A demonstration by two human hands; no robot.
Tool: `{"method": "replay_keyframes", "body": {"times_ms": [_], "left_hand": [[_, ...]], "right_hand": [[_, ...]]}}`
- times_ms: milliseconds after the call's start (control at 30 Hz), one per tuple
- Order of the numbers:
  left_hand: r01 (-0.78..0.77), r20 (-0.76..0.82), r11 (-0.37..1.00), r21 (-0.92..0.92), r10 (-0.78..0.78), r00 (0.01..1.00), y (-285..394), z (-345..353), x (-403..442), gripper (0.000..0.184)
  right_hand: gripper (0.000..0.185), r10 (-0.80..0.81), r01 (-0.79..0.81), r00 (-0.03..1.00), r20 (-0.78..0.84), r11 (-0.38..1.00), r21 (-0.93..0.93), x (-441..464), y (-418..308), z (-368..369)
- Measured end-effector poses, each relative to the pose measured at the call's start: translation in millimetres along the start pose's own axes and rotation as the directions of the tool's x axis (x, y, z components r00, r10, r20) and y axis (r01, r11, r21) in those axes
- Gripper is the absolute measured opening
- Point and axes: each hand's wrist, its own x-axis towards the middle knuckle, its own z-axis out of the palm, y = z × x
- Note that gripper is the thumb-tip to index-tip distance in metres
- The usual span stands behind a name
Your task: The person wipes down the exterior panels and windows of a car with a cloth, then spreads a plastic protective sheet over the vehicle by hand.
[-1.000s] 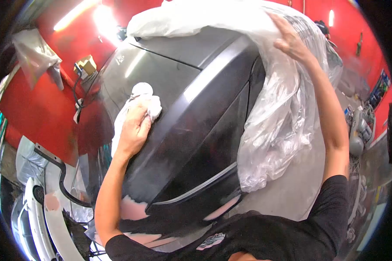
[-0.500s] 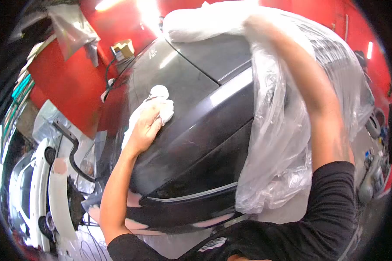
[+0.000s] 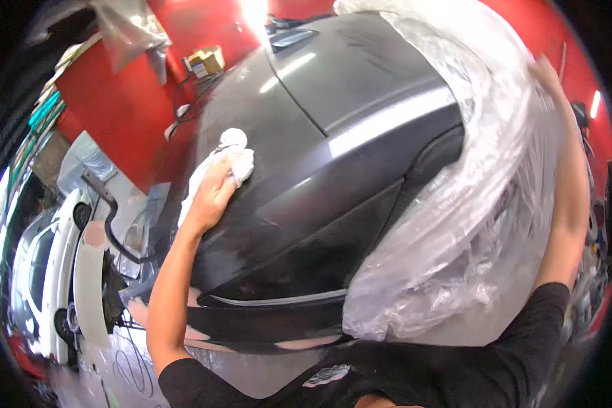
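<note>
My left hand (image 3: 214,194) is closed around a bunched white cloth (image 3: 236,163), which rests against the dark grey car body (image 3: 272,129). A rounded wad of the cloth pokes out above the fingers. Far to the right, my right hand (image 3: 545,76) is at the upper edge of a clear plastic sheet (image 3: 449,211), gripping it; motion blurs the fingers. The sheet lies bunched over the right part of the car and hangs down its near side. Bare dark panels with a seam between them show left of the sheet.
A white car (image 3: 44,272) stands at far left, near a loose pale bumper-like part (image 3: 92,292) and a bent dark bar (image 3: 112,217). A cardboard box (image 3: 206,61) sits by the red wall (image 3: 115,115). Cables (image 3: 132,367) lie on the floor.
My right hand has swept right and slightly down, drawing the plastic sheet back and uncovering more of the car's top and side. My left hand stays on the cloth; the view has shifted slightly.
</note>
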Motion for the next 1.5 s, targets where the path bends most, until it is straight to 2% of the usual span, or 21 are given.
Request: {"method": "replay_keyframes", "body": {"times_ms": [33, 100, 133, 200, 267, 333, 400, 467, 533, 567, 700, 767, 800, 833, 933, 1100, 1167, 1267, 1300, 1400, 1500], "left_hand": [[-0.001, -0.006, 1.000, -0.024, 0.001, 1.000, 1.6, 1.5, -0.4, 0.049], [-0.002, 0.018, 0.999, -0.034, 0.002, 1.000, 12.2, -1.6, 2.3, 0.048], [0.005, 0.020, 1.000, -0.022, -0.004, 1.000, 11.2, -2.1, 1.6, 0.048], [0.008, 0.025, 0.999, -0.032, -0.007, 1.000, -0.3, 1.7, -0.9, 0.049], [-0.012, 0.027, 0.999, -0.048, 0.013, 1.000, -9.0, 1.9, -1.1, 0.051], [-0.031, 0.044, 0.998, -0.056, 0.033, 0.998, 2.2, -1.7, 0.8, 0.048], [-0.071, 0.013, 0.997, 0.001, 0.071, 0.997, -0.5, -2.3, 1.3, 0.048], [-0.076, 0.001, 0.997, -0.003, 0.076, 0.997, -12.5, -2.5, -1.2, 0.048], [-0.082, 0.008, 0.995, -0.059, 0.083, 0.997, -12.3, 2.3, 1.9, 0.048], [-0.156, -0.019, 0.986, -0.057, 0.156, 0.988, -8.4, 1.1, 3.6, 0.043], [-0.078, -0.042, 0.986, -0.144, 0.072, 0.997, -13.9, 1.3, 1.9, 0.034], [-0.137, -0.051, 0.976, -0.170, 0.130, 0.990, 2.8, 2.8, 8.4, 0.035], [-0.159, -0.047, 0.969, -0.189, 0.153, 0.987, 18.9, 7.5, 14.3, 0.035], [-0.256, -0.013, 0.964, -0.066, 0.255, 0.967, 36.9, 9.3, 25.3, 0.041], [-0.246, 0.041, 0.969, -0.020, 0.247, 0.968, 55.8, 30.1, 66.0, 0.044], [-0.444, -0.006, 0.896, -0.014, 0.444, 0.896, 96.7, 64.4, 131.1, 0.038], [-0.392, 0.032, 0.920, -0.020, 0.392, 0.919, 102.7, 72.0, 142.8, 0.035], [-0.442, -0.011, 0.890, -0.114, 0.444, 0.896, 97.1, 65.8, 123.4, 0.034], [-0.412, 0.036, 0.911, -0.034, 0.413, 0.910, 105.3, 50.5, 99.3, 0.033], [-0.516, 0.083, 0.845, 0.144, 0.509, 0.857, 90.9, 25.5, 8.9, 0.038], [-0.413, 0.136, 0.835, 0.365, 0.390, 0.910, 86.8, 8.2, -70.0, 0.036]], "right_hand": [[0.041, -0.153, 0.147, 0.987, -0.057, 0.984, -0.097, -11.7, -55.5, -28.7], [0.039, -0.302, 0.285, 0.921, -0.247, 0.953, -0.102, -46.8, -159.5, -44.4], [0.041, -0.381, 0.389, 0.903, -0.199, 0.921, -0.001, -66.0, -198.3, -46.5], [0.046, -0.640, 0.647, 0.722, -0.264, 0.759, -0.070, -154.6, -291.2, -63.2], [0.056, -0.693, 0.694, 0.717, 0.070, 0.720, 0.010, -232.5, -342.1, -90.2], [0.061, -0.577, 0.580, 0.790, 0.207, 0.813, 0.053, -268.4, -322.4, -84.0], [0.059, -0.454, 0.441, 0.884, 0.111, 0.889, 0.122, -293.7, -282.9, -73.8], [0.060, -0.426, 0.415, 0.902, 0.064, 0.899, 0.142, -322.4, -238.3, -64.3], [0.059, -0.433, 0.426, 0.891, 0.138, 0.901, 0.080, -330.8, -219.7, -69.7], [0.059, -0.421, 0.420, 0.888, 0.184, 0.906, 0.043, -338.7, -211.4, -76.6], [0.063, -0.286, 0.227, 0.933, 0.219, 0.939, 0.257, -348.6, -238.5, -85.3], [0.065, -0.188, 0.098, 0.964, 0.189, 0.908, 0.407, -364.9, -260.5, -68.1], [0.066, -0.179, 0.096, 0.969, 0.167, 0.904, 0.416, -368.3, -260.0, -62.1], [0.067, -0.178, 0.096, 0.971, 0.157, 0.900, 0.426, -369.5, -256.5, -54.6], [0.067, -0.164, 0.097, 0.979, 0.122, 0.899, 0.427, -373.4, -256.5, -45.0], [0.067, -0.139, 0.087, 0.987, 0.086, 0.890, 0.447, -377.3, -249.5, -33.1], [0.060, -0.082, 0.021, 0.992, 0.100, 0.865, 0.502, -378.5, -254.8, -29.2], [0.060, -0.004, -0.078, 0.987, 0.159, 0.858, 0.508, -383.2, -265.7, -45.5], [0.056, -0.099, 0.056, 0.990, 0.100, 0.929, 0.367, -378.4, -256.1, -40.0], [0.056, -0.102, 0.062, 0.992, 0.068, 0.895, 0.442, -389.0, -245.8, -27.5], [0.056, -0.107, 0.083, 0.994, 0.034, 0.906, 0.414, -389.5, -248.5, -21.8]]}}
